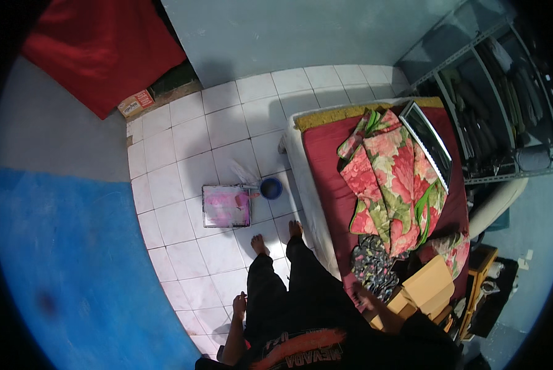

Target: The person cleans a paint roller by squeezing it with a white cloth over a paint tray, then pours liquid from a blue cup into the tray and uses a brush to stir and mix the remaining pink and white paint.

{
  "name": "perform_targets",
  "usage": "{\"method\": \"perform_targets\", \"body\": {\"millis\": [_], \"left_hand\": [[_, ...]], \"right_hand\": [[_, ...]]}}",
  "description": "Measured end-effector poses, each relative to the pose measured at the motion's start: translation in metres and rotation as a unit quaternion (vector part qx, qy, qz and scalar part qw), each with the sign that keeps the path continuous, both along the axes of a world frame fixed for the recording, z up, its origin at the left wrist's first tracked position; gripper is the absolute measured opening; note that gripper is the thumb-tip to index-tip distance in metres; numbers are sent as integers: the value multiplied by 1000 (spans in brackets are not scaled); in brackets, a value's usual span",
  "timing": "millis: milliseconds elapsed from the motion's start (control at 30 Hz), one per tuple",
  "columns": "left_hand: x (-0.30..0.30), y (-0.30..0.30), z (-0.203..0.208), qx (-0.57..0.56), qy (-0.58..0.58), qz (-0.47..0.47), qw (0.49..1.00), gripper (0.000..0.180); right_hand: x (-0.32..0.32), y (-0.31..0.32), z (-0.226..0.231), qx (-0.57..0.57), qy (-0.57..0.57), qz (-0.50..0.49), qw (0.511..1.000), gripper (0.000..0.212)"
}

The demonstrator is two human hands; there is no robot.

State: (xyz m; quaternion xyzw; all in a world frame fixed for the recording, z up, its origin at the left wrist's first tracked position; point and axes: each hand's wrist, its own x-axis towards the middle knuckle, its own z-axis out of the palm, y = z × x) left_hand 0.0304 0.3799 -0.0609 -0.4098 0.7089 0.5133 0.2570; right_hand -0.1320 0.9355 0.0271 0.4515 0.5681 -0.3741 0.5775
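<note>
My left hand (239,306) hangs beside my left leg, its fingers curled in; whether anything small is inside cannot be made out. Over the bed's near edge my right hand (367,300) is held with fingers stretched out, next to an opened cardboard box (434,283) and a dark patterned cloth (374,266). Ahead of my bare feet, a square panel smeared pink and purple (226,206) lies on the floor. Right of it stands a small blue tub (271,188) with dark contents. A clear plastic bag (244,173) sits just behind them.
The bed (319,166) with a red sheet fills the right side, bearing a floral blanket (390,179) and a white-framed dark panel (427,145). A metal shelf (483,105) with clothes stands beyond. A blue-painted wall (79,246) rises at left; a red curtain (107,52) hangs far left.
</note>
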Motion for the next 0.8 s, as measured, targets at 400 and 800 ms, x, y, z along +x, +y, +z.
{"method": "perform_targets", "body": {"millis": [400, 800], "left_hand": [[-123, -57, 84, -23, 231, 45, 972, 37], [-63, -122, 41, -117, 202, -119, 965, 50]], "right_hand": [[-75, -226, 162, -204, 198, 279, 917, 56], [-36, -330, 117, -319, 467, 252, 785, 44]]}}
